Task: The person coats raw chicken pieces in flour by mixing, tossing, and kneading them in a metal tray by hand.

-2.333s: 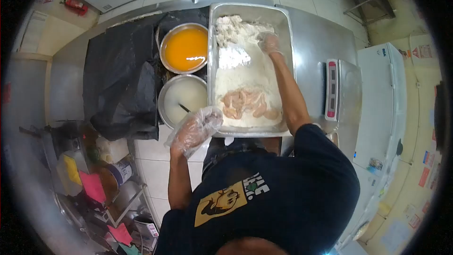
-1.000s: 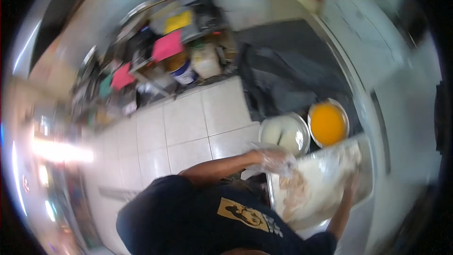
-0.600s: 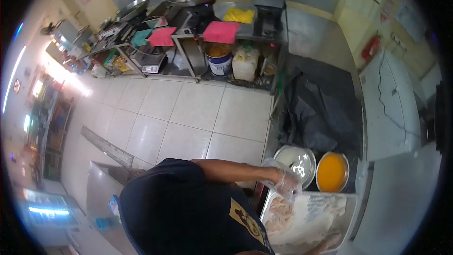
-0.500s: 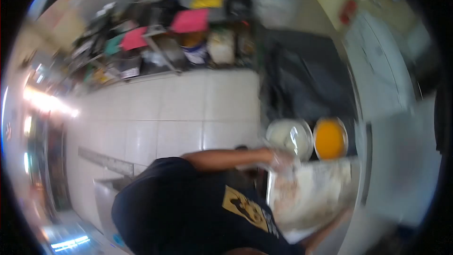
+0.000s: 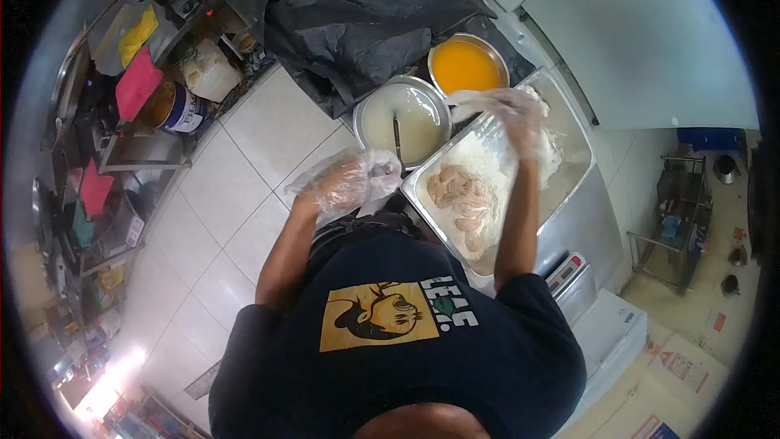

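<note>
My left hand (image 5: 337, 183), in loose clear plastic, is beside the near side of a metal pot of pale liquid (image 5: 414, 118). Crumpled plastic hides its fingers. A thin dark handle (image 5: 396, 136) stands in that pot. Over the far part of a metal tray (image 5: 573, 187), my right hand (image 5: 513, 118) wears a clear plastic glove, fingers stretched leftward with loose glove tips. White flour (image 5: 479, 150) covers much of the tray. Pale raw meat pieces (image 5: 461, 195), coated in flour, lie at its near left. A pot of orange liquid (image 5: 465, 69) stands just beyond my right hand.
Black plastic sheeting (image 5: 341, 32) lies beyond the pots. A digital scale (image 5: 565, 272) is right of the tray. Shelving with a white tub (image 5: 183, 110) and pink sheets lines the left. A wheeled metal rack (image 5: 678, 211) stands at the right.
My view has turned and become sharper. Both gloved hands are now plainly visible. The right hand is over the floured tray, and the left is away from it, near the pale liquid's pot.
</note>
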`<state>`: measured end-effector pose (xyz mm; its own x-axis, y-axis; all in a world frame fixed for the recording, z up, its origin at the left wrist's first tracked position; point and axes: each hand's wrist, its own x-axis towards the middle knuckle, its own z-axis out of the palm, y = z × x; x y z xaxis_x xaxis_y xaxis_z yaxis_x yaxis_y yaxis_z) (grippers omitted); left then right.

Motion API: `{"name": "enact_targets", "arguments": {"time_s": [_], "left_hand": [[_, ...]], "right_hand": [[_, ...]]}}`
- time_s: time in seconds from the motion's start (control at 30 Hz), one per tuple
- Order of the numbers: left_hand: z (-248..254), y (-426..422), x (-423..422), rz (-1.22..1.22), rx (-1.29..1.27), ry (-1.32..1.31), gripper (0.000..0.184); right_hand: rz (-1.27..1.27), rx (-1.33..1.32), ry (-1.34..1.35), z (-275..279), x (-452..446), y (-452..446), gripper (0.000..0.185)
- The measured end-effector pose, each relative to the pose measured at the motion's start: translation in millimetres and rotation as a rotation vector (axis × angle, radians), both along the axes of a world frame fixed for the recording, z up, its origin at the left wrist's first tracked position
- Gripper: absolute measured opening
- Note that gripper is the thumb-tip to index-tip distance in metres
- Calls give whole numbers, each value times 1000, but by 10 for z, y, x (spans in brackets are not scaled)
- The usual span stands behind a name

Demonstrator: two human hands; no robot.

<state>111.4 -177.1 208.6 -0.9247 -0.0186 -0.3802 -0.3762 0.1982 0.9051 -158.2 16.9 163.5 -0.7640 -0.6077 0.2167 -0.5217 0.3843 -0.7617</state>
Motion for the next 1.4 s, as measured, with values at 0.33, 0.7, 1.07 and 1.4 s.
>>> {"name": "enact_targets", "arguments": {"time_s": [0.33, 0.7, 1.07, 1.4], "left_hand": [[-116, -355, 550, 297, 40, -16, 29], [-25, -478, 663, 337, -68, -16, 26], [-237, -548, 518, 223, 163, 22, 21], [-168, -249, -217, -9, 166, -66, 20]], "right_hand": [[91, 384, 395, -1780, 193, -980, 21], [146, 673, 515, -1801, 227, -1177, 25], [119, 197, -105, -956, 57, -808, 11], [-194, -363, -657, 294, 593, 691, 11]]}}
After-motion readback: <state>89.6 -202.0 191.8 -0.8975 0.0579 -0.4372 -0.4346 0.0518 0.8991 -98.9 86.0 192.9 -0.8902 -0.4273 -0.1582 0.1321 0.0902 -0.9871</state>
